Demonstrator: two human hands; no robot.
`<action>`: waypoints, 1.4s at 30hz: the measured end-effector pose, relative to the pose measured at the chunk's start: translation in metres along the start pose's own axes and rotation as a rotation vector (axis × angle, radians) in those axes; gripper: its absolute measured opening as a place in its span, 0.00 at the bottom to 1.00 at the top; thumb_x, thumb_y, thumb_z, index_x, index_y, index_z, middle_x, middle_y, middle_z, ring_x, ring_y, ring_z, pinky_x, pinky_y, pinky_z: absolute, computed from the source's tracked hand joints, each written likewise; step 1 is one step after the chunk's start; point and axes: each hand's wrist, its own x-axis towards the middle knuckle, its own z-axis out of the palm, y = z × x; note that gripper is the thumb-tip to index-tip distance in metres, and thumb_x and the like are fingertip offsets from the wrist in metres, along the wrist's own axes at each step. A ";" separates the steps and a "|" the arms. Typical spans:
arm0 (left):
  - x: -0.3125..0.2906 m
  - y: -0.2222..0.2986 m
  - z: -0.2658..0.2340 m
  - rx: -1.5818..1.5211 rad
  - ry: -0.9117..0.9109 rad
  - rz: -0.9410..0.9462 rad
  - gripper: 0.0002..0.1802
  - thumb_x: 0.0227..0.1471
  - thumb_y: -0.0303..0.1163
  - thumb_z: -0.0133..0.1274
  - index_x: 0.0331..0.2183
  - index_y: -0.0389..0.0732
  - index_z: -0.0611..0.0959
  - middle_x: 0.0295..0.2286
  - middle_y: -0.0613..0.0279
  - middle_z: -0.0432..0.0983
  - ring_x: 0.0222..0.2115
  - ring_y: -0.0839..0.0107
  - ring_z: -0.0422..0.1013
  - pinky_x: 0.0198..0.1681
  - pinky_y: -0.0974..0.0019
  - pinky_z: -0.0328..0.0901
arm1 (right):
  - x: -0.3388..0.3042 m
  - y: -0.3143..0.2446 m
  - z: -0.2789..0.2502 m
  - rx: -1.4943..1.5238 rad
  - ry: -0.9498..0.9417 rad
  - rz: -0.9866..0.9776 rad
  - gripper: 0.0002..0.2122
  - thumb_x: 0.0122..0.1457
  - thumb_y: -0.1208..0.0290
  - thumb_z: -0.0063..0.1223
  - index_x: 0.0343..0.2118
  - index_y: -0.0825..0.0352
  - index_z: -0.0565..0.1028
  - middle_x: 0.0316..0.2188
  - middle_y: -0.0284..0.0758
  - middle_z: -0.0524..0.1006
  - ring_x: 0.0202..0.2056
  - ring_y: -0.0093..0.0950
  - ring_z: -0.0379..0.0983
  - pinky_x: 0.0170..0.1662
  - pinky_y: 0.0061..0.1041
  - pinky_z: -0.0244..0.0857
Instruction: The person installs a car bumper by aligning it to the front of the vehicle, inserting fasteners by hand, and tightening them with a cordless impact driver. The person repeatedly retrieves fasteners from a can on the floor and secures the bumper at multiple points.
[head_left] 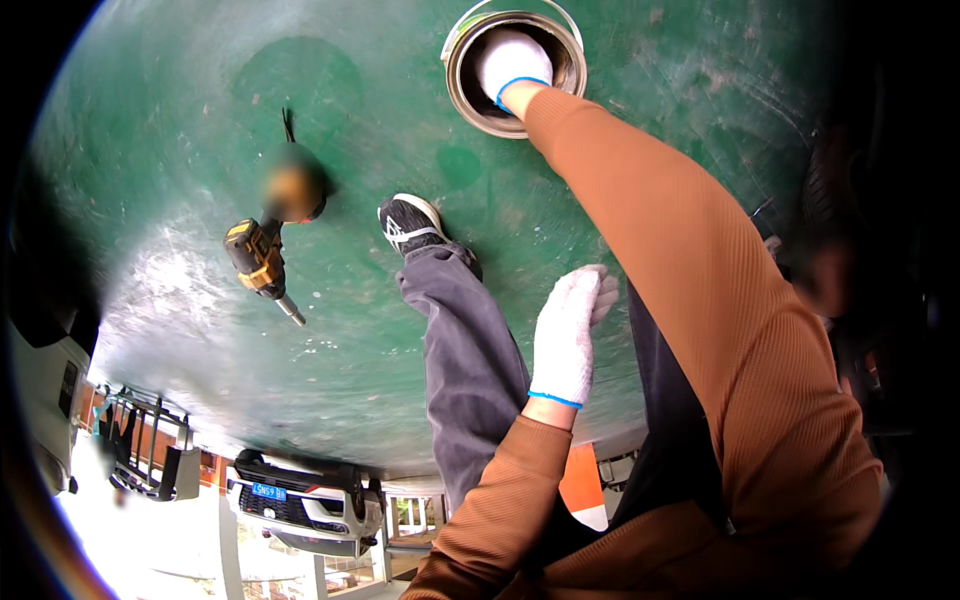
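Brown sleeve (680,220) — right hand (513,62) inside can (570,72) (grasp hidden; can't tell) — left hand (566,340) loose.

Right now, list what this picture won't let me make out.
All in the head view:
Right hand: fingers and any grip hidden by its gloved back, inside the metal can.
Can's bottom: mostly covered by that hand.
Round thing by the power tool: blurred, kind unclear.
Right foot: hidden behind the brown sleeve.
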 end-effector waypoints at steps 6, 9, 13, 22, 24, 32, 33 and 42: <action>0.002 0.004 0.006 -0.045 0.048 -0.013 0.15 0.69 0.30 0.53 0.52 0.33 0.82 0.46 0.48 0.83 0.47 0.56 0.80 0.54 0.57 0.74 | -0.041 0.000 -0.075 0.066 -0.108 -0.147 0.14 0.63 0.65 0.51 0.37 0.67 0.86 0.40 0.50 0.85 0.46 0.48 0.82 0.50 0.43 0.76; 0.005 -0.014 -0.011 0.213 -0.060 0.233 0.23 0.71 0.41 0.51 0.55 0.31 0.80 0.48 0.49 0.83 0.49 0.62 0.79 0.57 0.60 0.71 | -0.106 -0.004 -0.138 0.759 -0.308 0.091 0.09 0.68 0.70 0.56 0.45 0.69 0.81 0.30 0.35 0.84 0.28 0.21 0.79 0.35 0.24 0.75; 0.006 -0.020 -0.013 0.312 -0.089 0.279 0.25 0.72 0.44 0.51 0.55 0.30 0.80 0.49 0.49 0.82 0.49 0.63 0.79 0.58 0.61 0.71 | -0.169 0.032 -0.162 0.691 -0.353 0.155 0.10 0.68 0.71 0.57 0.48 0.69 0.81 0.33 0.33 0.84 0.30 0.20 0.78 0.36 0.23 0.74; 0.007 -0.003 0.001 0.055 -0.022 0.077 0.20 0.69 0.36 0.54 0.54 0.32 0.81 0.48 0.50 0.82 0.48 0.60 0.79 0.56 0.60 0.72 | -0.134 0.029 -0.115 0.309 0.172 -0.409 0.11 0.67 0.69 0.56 0.49 0.67 0.82 0.45 0.45 0.84 0.47 0.44 0.82 0.53 0.39 0.76; 0.006 0.004 0.003 0.015 -0.004 -0.019 0.23 0.72 0.42 0.52 0.55 0.33 0.80 0.49 0.52 0.81 0.49 0.65 0.79 0.57 0.62 0.73 | -0.089 0.010 -0.086 0.105 0.045 -0.395 0.12 0.67 0.68 0.52 0.48 0.66 0.82 0.47 0.47 0.83 0.48 0.45 0.81 0.53 0.41 0.76; 0.004 0.011 0.000 -0.047 -0.002 0.019 0.21 0.73 0.40 0.51 0.55 0.33 0.80 0.48 0.51 0.82 0.47 0.64 0.80 0.56 0.62 0.73 | -0.009 -0.010 -0.033 -0.383 -0.394 -0.283 0.24 0.72 0.55 0.46 0.67 0.58 0.71 0.65 0.32 0.74 0.64 0.30 0.69 0.67 0.29 0.62; 0.005 0.009 0.000 -0.049 -0.009 0.022 0.21 0.73 0.40 0.51 0.55 0.33 0.80 0.48 0.51 0.82 0.47 0.63 0.80 0.56 0.62 0.73 | -0.011 0.001 -0.029 -0.257 -0.260 -0.299 0.18 0.70 0.61 0.46 0.58 0.62 0.78 0.58 0.40 0.78 0.56 0.39 0.76 0.60 0.36 0.69; 0.013 0.025 -0.011 -0.149 0.112 0.150 0.20 0.72 0.39 0.51 0.54 0.34 0.81 0.46 0.50 0.83 0.46 0.62 0.80 0.54 0.60 0.74 | -0.120 0.006 -0.141 0.190 -0.163 -0.421 0.09 0.62 0.67 0.55 0.39 0.66 0.79 0.37 0.47 0.81 0.42 0.47 0.79 0.49 0.42 0.74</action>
